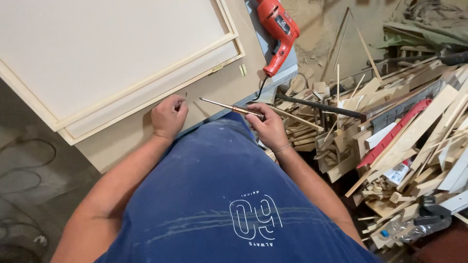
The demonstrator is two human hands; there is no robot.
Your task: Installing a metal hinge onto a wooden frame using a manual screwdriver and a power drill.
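Two bare hands work at the near edge of a brown tabletop (229, 90), seen from above over a blue shirt. The left hand (168, 117) is closed in a loose fist, its fingertips pinched together on what looks like a small screw (185, 95) stood upright on the board; it is too small to be sure. The right hand (267, 125) is clamped around the wooden handle of a long screwdriver (229, 107), whose slim metal shaft points left toward the screw, the tip apart from it and well short of contact.

Judging from the grip, the step goes best if the screw stays plumb between the fingertips, the blade seats squarely in its head and the first turns are light, so the tip does not skid across the smooth board.

Beyond the hands lies a large cream panel (97, 53), flat and matte, framed by pale wooden moulding, with two small brass-coloured hinges (242, 69) just off its corner. Farther back an orange-red power drill (276, 34) rests on a grey slab, its black cord trailing over the tabletop edge. To the right, on the floor, a heap of offcuts (390, 126) sprawls: thin raw-wood strips, blocks, a red plastic rail and sawdust.
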